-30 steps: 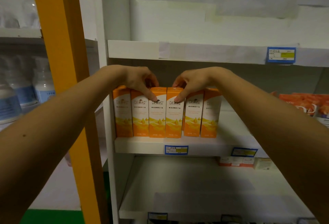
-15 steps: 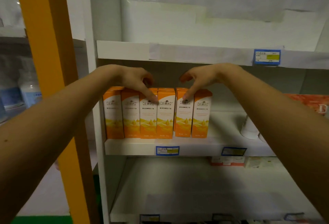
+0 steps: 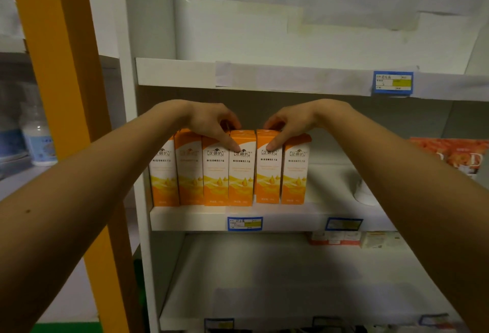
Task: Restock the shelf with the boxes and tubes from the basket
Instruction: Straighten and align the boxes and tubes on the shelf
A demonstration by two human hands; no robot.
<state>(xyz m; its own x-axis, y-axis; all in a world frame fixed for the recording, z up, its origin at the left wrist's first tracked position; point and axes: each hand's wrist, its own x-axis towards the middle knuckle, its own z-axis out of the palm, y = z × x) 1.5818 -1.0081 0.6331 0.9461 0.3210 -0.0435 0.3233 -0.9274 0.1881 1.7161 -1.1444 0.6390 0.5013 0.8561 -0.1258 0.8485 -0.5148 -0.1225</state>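
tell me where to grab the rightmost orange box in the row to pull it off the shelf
Pinch the rightmost orange box at its top, thumb on the front face and fingers behind, coming from the front and right. It stands upright with its left side against the neighbouring box, so only its top and right side are free. Bare shelf lies to its right.

A: Where does the camera sit?
B: On the person's head, facing the white shelf unit (image 3: 116,28) head-on, tipped a little downward.
A: How near?
B: Within arm's reach: the left arm (image 3: 79,200) and right arm (image 3: 423,200) run in from the bottom corners to the orange boxes (image 3: 215,174) at the middle shelf's (image 3: 291,217) front edge.
A: And the edges?
B: An orange post (image 3: 66,68) at the left, the upper shelf (image 3: 180,73) above, the lower shelf (image 3: 291,279) below.
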